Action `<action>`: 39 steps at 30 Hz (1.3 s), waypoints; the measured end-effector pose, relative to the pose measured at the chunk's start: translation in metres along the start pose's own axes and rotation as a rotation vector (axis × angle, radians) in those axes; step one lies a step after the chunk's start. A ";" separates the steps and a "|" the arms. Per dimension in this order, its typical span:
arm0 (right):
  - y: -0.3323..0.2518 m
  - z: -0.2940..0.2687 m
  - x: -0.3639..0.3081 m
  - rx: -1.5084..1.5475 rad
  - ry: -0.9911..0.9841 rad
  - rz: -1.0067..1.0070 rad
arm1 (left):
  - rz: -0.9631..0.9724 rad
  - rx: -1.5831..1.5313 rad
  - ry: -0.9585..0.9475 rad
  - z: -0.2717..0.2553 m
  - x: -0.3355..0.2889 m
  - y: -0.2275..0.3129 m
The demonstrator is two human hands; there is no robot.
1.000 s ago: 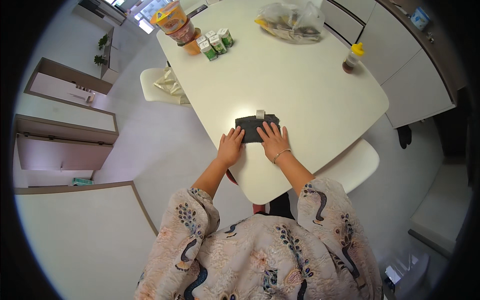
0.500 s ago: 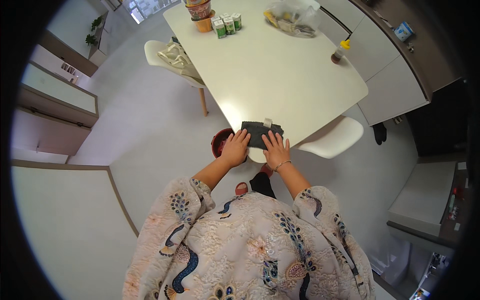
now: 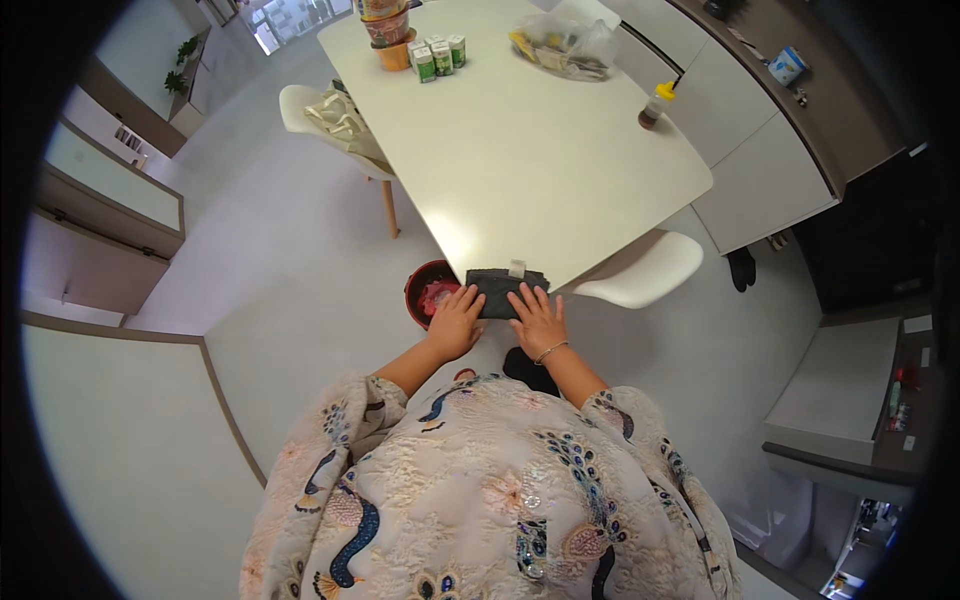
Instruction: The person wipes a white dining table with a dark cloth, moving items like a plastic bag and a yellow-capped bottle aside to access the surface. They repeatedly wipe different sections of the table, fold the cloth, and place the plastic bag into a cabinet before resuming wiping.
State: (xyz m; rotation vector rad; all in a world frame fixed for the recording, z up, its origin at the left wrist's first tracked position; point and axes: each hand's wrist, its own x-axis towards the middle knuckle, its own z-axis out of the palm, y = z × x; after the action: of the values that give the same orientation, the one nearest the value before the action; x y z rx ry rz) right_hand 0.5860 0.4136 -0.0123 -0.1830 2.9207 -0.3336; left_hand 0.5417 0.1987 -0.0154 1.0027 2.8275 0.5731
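Observation:
A folded dark grey cloth (image 3: 507, 290) with a pale tag lies at the near corner of the white table (image 3: 560, 170). Its near part reaches out over the table's edge. My left hand (image 3: 456, 324) rests on the cloth's left side, fingers stretched out. On the right side of it, my right hand (image 3: 541, 325), with a bracelet at the wrist, lies with fingers spread. Both palms are toward the cloth; what the thumbs do underneath is hidden.
Below the table corner stands a dark red bin (image 3: 430, 292) with a pink liner. White chairs (image 3: 640, 272) flank the table. Stacked tubs (image 3: 392, 55), small green-and-white cartons (image 3: 440, 58), a plastic bag (image 3: 565, 48) and a yellow-capped bottle (image 3: 655, 106) stand on it.
Both hands have drawn the cloth toward me, so that it now juts past the table's near edge. My view has shifted slightly, and more of the bin shows.

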 end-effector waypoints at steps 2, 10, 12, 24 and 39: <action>0.008 -0.007 0.001 0.003 -0.005 -0.030 | -0.027 -0.016 0.007 0.001 0.002 0.008; 0.087 -0.065 0.023 0.012 -0.116 -0.073 | -0.130 0.062 -0.113 -0.008 0.076 0.069; 0.122 -0.084 0.036 0.049 -0.161 -0.007 | -0.144 0.076 -0.130 -0.003 0.122 0.096; 0.303 -0.165 0.102 0.100 -0.277 0.118 | -0.186 0.023 -0.109 0.045 0.310 0.183; 0.270 -0.152 0.280 -0.013 -0.181 -0.222 | -0.565 0.141 0.003 0.010 0.376 0.064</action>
State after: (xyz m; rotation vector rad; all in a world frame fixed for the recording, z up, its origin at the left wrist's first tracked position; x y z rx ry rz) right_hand 0.2548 0.6666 0.0196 -0.5140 2.7279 -0.3138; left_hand 0.2878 0.4813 0.0154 0.1784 2.9801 0.3120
